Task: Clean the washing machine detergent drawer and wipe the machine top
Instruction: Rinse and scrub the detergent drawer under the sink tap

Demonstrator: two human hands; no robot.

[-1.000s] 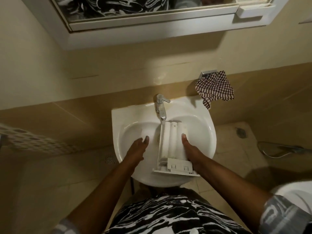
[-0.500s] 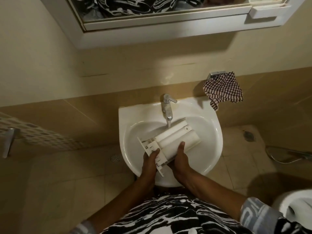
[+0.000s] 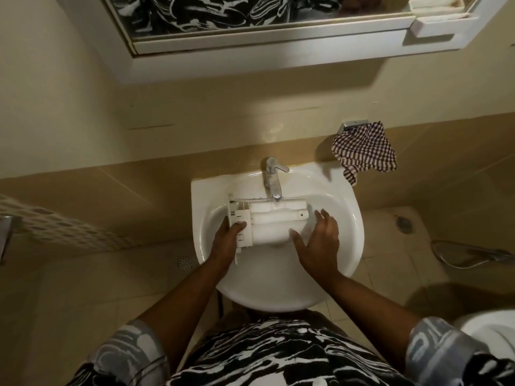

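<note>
Rinsing step: under the faucet point(image 3: 273, 179), the left hand point(image 3: 227, 240) grips the detergent drawer point(image 3: 267, 224) while the right hand point(image 3: 320, 240), open and empty, should rub it next.

Black-and-white swirl-patterned shirt point(image 3: 278, 355), rolled grey-lined sleeves point(image 3: 434, 349), bare forearms

**No readable text**

Showing no legible words, numbers, brands or signs anywhere; carrying only moulded shapes on the detergent drawer point(image 3: 267, 224), a check pattern on the hanging cloth point(image 3: 365, 151), and swirls on the shirt point(image 3: 278, 355).
</note>
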